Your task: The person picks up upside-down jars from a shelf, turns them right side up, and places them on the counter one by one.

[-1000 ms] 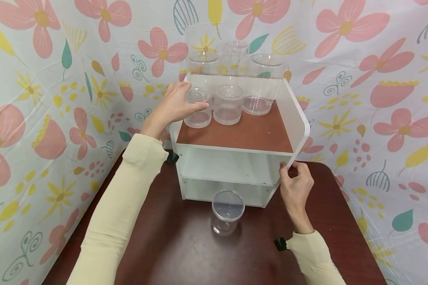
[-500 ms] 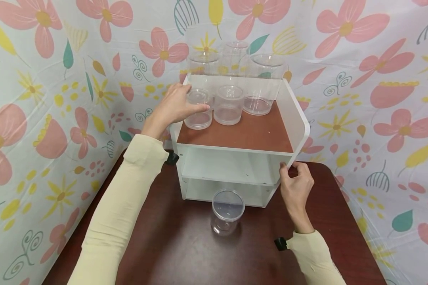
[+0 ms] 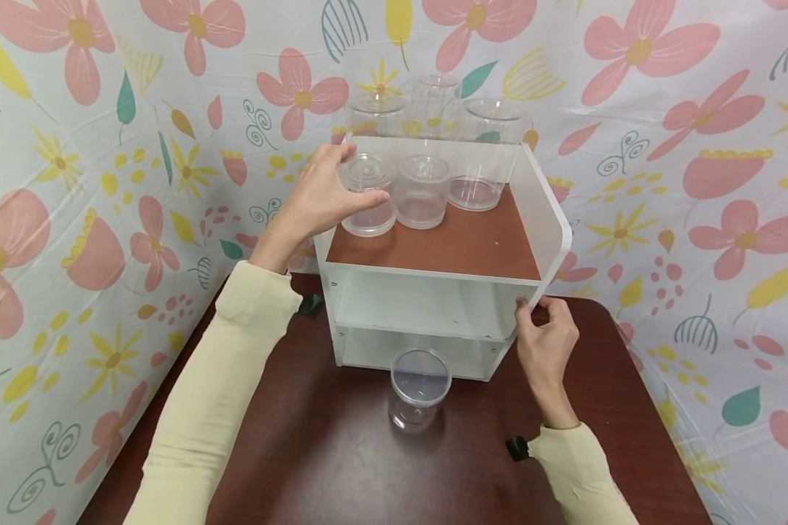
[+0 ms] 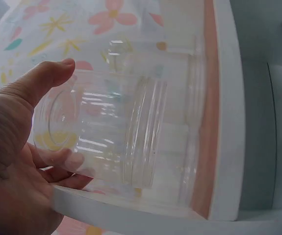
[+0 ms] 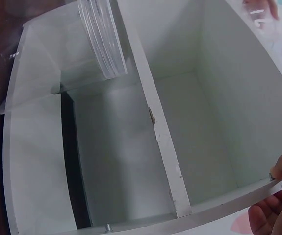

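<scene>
My left hand grips a clear plastic jar round its side, thumb in front. In the left wrist view, that jar has its closed base toward my palm and its ridged rim toward the brown shelf top; a gap shows between rim and top. My right hand pinches the front edge of the right side panel of the white shelf unit. In the right wrist view, the fingers wrap that panel's edge.
Several other clear jars stand on the brown top, one of them a short jar right beside the held one. Another clear jar stands on the dark table before the unit. Flowered cloth hangs close behind and at the sides.
The jar in my left hand has risen slightly and come a little toward me, with the left wrist drawing back. My right hand keeps its hold on the panel.
</scene>
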`<state>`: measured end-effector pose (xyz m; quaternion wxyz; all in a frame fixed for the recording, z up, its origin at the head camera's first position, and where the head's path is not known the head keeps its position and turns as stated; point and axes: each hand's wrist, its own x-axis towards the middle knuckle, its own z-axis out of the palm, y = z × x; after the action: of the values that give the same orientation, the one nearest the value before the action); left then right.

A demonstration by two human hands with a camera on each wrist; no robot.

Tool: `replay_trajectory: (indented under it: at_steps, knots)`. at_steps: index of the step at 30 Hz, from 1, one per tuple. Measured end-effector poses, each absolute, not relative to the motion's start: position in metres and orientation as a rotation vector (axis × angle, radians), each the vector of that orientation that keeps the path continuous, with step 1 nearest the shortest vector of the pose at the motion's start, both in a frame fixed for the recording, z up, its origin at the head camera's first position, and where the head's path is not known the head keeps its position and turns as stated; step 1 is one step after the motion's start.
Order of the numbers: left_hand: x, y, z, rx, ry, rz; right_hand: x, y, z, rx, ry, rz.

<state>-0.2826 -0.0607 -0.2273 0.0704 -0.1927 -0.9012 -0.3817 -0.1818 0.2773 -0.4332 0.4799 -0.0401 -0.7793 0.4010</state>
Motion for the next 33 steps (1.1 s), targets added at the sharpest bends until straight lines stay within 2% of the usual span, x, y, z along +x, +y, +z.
replay_trajectory:
  at_steps: [17, 23, 33]
  knots:
    - [-0.240, -0.070, -0.222, -0.729, -2.471, -1.540, -0.182, 0.277, -0.432, -0.089, -1.892, 0.983]
    - [-0.227, -0.075, -0.228, -0.780, -2.384, -1.682, -0.183, 0.277, -0.433, -0.085, -1.888, 0.981]
    - [-0.204, -0.086, -0.246, -0.777, -2.352, -1.663, -0.182, 0.277, -0.433, -0.082, -1.885, 0.992]
